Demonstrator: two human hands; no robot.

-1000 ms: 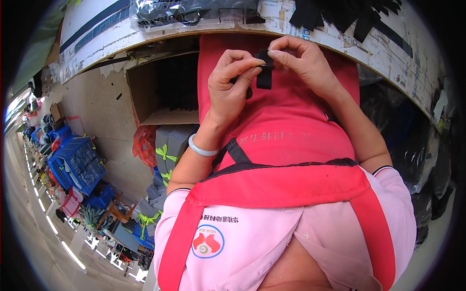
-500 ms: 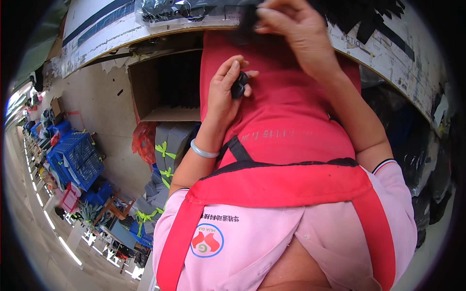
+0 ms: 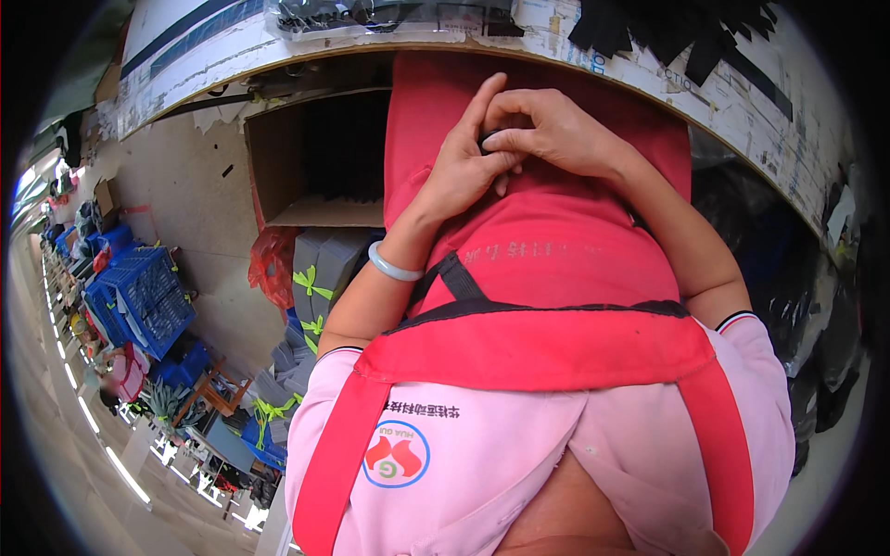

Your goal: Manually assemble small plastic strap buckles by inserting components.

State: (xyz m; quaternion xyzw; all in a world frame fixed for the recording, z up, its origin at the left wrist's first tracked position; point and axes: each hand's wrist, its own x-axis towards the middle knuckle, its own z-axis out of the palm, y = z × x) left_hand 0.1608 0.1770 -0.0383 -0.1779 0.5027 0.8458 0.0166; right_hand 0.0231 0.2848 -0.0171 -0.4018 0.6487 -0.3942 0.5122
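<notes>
Over the lap of my red apron (image 3: 547, 222), just below the table edge, my two hands meet. My left hand (image 3: 461, 159) has its index finger stretched up and the other fingers curled inward. Bent fingers of my right hand (image 3: 552, 134) reach across to it, thumb and fingertips drawn together. Only a sliver of a small black object (image 3: 485, 141) shows between the hands, so its shape is hidden. Whether the right fingers also pinch something cannot be made out.
The worktable (image 3: 547, 32) carries a clear plastic bag (image 3: 389, 18) and black fabric strips (image 3: 640, 28). Below stands an open cardboard box (image 3: 278, 176), beside a red plastic bag (image 3: 272, 269) and grey bundles (image 3: 320, 255). A blue crate (image 3: 139, 301) sits farther left; dark plastic-wrapped goods (image 3: 779, 278) lie right.
My right hand came down from the table edge, where it held a blurred black piece, to my left hand. The left hand rose slightly; its small black object is now mostly covered.
</notes>
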